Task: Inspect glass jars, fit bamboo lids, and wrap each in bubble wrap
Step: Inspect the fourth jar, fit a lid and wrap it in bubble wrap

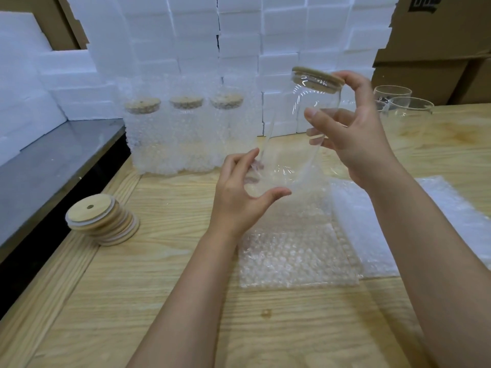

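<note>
Fingers point(314, 116) hold jar point(288, 134) above wooden table point(138, 293).

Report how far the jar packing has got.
Done: three wrapped jars stand lidded at the back. In hand: the left hand and right hand hold a glass jar with its bamboo lid fitted, above a bubble wrap sheet, not yet wrapped. Left: two bare jars at right and a stack of bamboo lids.

Packing station, warehouse type: wooden bench point(159, 301); stacked white foam blocks point(186, 35); cardboard cartons point(438, 43); bubble-wrap sheets point(297, 256); wrapped lidded jars point(183, 134).
</note>
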{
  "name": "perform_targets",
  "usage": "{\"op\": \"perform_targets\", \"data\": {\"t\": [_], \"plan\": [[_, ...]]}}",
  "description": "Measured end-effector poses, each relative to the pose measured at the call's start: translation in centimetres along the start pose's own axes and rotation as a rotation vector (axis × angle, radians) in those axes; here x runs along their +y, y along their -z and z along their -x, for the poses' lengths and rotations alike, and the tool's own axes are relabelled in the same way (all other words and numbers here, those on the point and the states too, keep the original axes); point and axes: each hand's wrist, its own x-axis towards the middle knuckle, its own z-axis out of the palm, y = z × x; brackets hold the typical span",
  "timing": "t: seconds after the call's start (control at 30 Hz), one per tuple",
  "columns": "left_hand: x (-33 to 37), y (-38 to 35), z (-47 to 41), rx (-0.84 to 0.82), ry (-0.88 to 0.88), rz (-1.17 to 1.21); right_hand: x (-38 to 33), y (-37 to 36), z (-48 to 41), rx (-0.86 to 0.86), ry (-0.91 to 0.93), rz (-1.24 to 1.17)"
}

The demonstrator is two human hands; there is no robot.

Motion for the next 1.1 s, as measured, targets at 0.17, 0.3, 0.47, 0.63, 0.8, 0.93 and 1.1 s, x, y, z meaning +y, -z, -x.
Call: {"op": "perform_targets", "data": {"t": [0.17,0.3,0.47,0.63,0.8,0.93,1.1], "plan": [[0.7,-0.2,-0.1,0.092,0.036,0.02,-0.2,-0.2,0.0,-0.019,0.007,0.032],[1.2,-0.3,-0.6,0.183,0.083,0.095,-0.1,-0.7,0.2,-0.07,-0.002,0.087],[1.6,-0.4,-1.4,0.296,0.206,0.296,0.7,-2.7,0.9,-0.157,0.001,0.095],[1.0,0.4,-1.7,0.188,0.281,0.424,1.1,-3.7,1.2,-0.144,0.004,0.12],[-1.7,2.6,-1.1,-0.274,0.437,0.32,0.7,-2.0,0.6,-0.046,0.028,0.11],[-2.2,1.8,-0.5,-0.384,0.473,0.337,0.6,-1.3,0.4,-0.061,0.036,0.047],[-1.6,1.7,-1.0,-0.277,0.473,0.451,1.0,-2.3,0.6,-0.15,0.035,0.072]]}}
